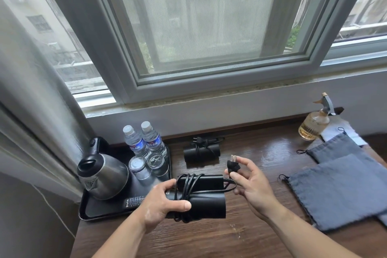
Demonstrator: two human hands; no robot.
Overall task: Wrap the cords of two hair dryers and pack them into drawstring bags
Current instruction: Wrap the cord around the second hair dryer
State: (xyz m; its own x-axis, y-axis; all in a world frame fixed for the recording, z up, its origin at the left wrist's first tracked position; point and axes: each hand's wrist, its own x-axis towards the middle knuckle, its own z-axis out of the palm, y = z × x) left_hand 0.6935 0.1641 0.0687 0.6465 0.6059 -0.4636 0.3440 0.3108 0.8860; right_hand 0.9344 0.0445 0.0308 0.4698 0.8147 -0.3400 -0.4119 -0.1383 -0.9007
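Left hand [165, 205] clamps the folded hair dryer [209, 203] just above the table [209, 241], cord [186, 190] coiled round it. Right hand [251, 184] pinches the plug [232, 166]. The body looks rigid, smooth plastic (probably slippery), so it's best held across the coils. Two drawstring bags [335, 192] lie flat, seemingly empty. Further back, the tray [88, 213] carries kettle [104, 176], glasses [140, 165] and bottles [150, 140]. The second dryer [202, 151] sits wrapped.

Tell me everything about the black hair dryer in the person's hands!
The folded matte black hair dryer looks like smooth plastic, its handle tucked alongside its barrel. It is held sideways over the dark wooden table, beside the black tray. Its black cord is wound round it in several loops near the left end. The left hand grips it over those loops; the right hand pinches the two-pin plug at the cord's loose end.
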